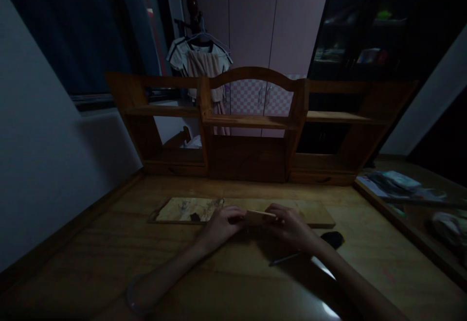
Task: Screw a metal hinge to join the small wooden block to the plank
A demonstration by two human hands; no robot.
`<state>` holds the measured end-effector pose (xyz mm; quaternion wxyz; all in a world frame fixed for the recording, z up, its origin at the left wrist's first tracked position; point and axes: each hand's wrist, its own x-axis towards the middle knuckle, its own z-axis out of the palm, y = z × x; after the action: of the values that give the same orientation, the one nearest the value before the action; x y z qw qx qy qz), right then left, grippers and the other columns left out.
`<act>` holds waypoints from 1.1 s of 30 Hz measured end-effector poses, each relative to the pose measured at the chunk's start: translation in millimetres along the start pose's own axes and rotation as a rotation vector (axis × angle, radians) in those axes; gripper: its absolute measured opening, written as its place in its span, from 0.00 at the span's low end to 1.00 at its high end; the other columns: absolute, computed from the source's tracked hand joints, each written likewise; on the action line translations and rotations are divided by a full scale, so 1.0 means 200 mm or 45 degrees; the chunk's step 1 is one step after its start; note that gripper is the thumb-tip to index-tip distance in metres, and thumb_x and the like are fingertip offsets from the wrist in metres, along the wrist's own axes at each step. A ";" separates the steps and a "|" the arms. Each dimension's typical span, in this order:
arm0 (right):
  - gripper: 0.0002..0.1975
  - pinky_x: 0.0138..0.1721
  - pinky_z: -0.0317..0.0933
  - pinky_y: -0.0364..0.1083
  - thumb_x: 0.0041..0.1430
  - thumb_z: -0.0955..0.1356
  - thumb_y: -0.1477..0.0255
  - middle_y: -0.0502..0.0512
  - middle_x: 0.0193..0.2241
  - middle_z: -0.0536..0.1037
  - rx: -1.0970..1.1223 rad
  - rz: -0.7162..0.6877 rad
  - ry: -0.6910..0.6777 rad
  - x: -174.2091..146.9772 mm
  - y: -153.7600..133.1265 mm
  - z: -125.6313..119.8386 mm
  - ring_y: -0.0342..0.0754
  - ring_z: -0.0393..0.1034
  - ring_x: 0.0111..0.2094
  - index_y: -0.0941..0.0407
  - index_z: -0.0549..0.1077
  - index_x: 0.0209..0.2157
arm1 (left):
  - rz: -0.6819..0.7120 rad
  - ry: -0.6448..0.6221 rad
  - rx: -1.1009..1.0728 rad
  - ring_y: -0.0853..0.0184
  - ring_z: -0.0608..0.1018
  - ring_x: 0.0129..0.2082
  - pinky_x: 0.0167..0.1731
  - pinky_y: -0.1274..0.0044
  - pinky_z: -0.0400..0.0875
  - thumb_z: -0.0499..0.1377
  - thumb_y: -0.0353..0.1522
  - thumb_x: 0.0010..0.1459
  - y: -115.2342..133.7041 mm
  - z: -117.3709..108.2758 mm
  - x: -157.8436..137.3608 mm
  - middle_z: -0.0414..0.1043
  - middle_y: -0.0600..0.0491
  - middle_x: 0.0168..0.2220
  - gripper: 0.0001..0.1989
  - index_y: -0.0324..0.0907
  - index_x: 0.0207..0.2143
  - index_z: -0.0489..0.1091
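Between my two hands is a small, flat, light-brown piece that looks like wood (260,215). My left hand (225,223) pinches its left end, and my right hand (288,224) grips its right end. Just behind them a long wooden board (310,212) lies flat on the desk, with dark branch-like markings and a dark patch on its left half. Under my right forearm a screwdriver with a black and yellow handle (332,239) rests on the desk, its shaft pointing left. Dim light hides the finer details of the held piece.
The wooden desktop (219,287) carries a shelf unit (251,122) along its back edge. Papers and other items (401,182) lie on a lower surface at the right. A white wall (44,141) borders the left side. Clothes (200,58) hang behind the shelf.
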<state>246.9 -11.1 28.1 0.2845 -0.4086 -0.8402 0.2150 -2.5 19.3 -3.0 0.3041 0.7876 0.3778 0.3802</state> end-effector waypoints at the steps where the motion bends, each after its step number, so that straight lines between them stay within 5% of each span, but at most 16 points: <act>1: 0.06 0.33 0.61 0.41 0.63 0.67 0.71 0.53 0.36 0.75 0.022 0.007 0.007 0.00 0.00 0.01 0.44 0.71 0.34 0.56 0.75 0.38 | -0.001 0.018 -0.010 0.62 0.79 0.37 0.42 0.71 0.72 0.65 0.37 0.56 -0.01 0.01 0.00 0.80 0.50 0.38 0.07 0.45 0.35 0.80; 8: 0.07 0.36 0.63 0.43 0.61 0.67 0.74 0.54 0.39 0.74 0.042 0.033 0.040 -0.01 0.00 0.04 0.47 0.72 0.38 0.55 0.74 0.41 | 0.022 -0.017 0.019 0.62 0.79 0.37 0.40 0.72 0.73 0.64 0.39 0.58 -0.01 0.00 -0.01 0.79 0.49 0.36 0.09 0.44 0.35 0.80; 17: 0.18 0.38 0.66 0.46 0.56 0.67 0.79 0.57 0.45 0.74 -0.478 -0.076 -0.106 -0.05 0.01 0.07 0.50 0.73 0.39 0.56 0.70 0.49 | 0.543 -0.374 0.551 0.61 0.76 0.49 0.51 0.69 0.68 0.55 0.30 0.64 0.01 -0.10 -0.02 0.77 0.49 0.48 0.15 0.46 0.51 0.73; 26: 0.13 0.37 0.67 0.47 0.61 0.63 0.81 0.57 0.41 0.73 -0.713 -0.184 -0.154 -0.06 0.00 0.09 0.50 0.72 0.38 0.59 0.68 0.47 | 0.942 -0.154 0.777 0.64 0.80 0.44 0.46 0.70 0.75 0.53 0.26 0.65 0.00 -0.08 -0.03 0.79 0.48 0.44 0.14 0.40 0.50 0.72; 33: 0.14 0.36 0.67 0.46 0.60 0.66 0.79 0.58 0.43 0.74 -0.536 -0.172 -0.059 -0.05 0.00 0.07 0.49 0.74 0.38 0.57 0.70 0.48 | 0.808 -0.162 0.647 0.64 0.79 0.47 0.48 0.71 0.75 0.54 0.27 0.65 0.00 -0.09 -0.03 0.78 0.49 0.47 0.15 0.41 0.52 0.71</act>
<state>243.9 -21.0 14.4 0.1873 -0.3967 -0.8983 0.0248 -19.9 18.2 5.1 -0.0097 0.9370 0.1784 0.3002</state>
